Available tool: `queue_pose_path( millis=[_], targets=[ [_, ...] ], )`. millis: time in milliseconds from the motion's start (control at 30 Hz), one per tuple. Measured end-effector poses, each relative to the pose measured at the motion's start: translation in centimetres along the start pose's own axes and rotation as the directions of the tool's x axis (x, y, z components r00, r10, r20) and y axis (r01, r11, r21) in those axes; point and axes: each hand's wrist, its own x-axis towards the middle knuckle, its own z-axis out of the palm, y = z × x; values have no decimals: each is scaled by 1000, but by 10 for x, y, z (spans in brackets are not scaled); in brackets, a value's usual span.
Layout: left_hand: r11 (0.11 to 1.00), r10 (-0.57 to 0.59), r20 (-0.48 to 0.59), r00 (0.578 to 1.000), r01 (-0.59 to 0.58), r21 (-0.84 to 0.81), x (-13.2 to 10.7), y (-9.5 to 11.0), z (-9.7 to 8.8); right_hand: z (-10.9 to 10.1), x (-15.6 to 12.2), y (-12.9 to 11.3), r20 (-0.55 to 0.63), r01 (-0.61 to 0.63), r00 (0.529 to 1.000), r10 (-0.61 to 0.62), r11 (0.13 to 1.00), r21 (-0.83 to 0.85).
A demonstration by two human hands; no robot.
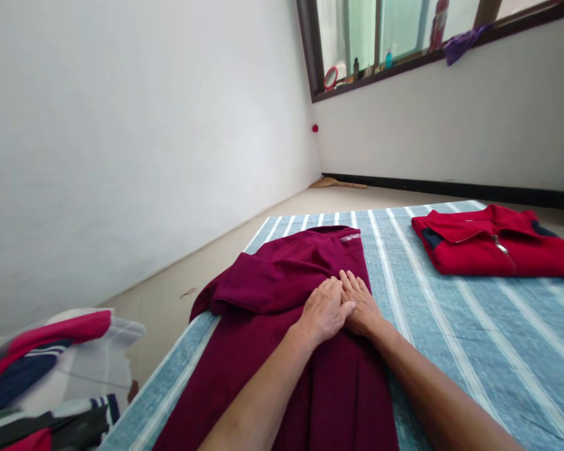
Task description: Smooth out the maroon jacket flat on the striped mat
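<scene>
Head view shows your left hand (pixel 326 311) and right hand (pixel 363 305) lying flat, fingers loose and clasping nothing, side by side and touching on the maroon shirt (pixel 305 326) spread over the striped mat (pixel 474 326).

Light: streaming in bright and soft from the window (pixel 404 31).
Shadows: staying faint.
Edges: stretching, bending from wide-angle distortion.
Focus: holding sharp.

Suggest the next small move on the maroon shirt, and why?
Probably sweep both hands apart to flatten it: the left hand and right hand lie flat, overlapping, on the maroon shirt, whose sleeve is folded across and looks creased.
</scene>
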Motion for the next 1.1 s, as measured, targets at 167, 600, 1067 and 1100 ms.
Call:
queue_pose_path(
  millis=[167,600,1067,1100],
  targets=[
    [999,27,14,1000,-28,22,-33,-14,20,2,2,3,30,-21,999,21,1000,3],
    [993,-102,250,963,83,88,-127,-28,5,6,-3,4,35,-64,997,65,998,-12],
    [985,-126,185,975,102,137,-198,-30,-3,8,-7,16,54,-34,998,37,998,-61],
    [986,-121,198,973,94,141,-209,-30,-3,9,-7,17,51,-30,998,33,998,-63]
  ],
)
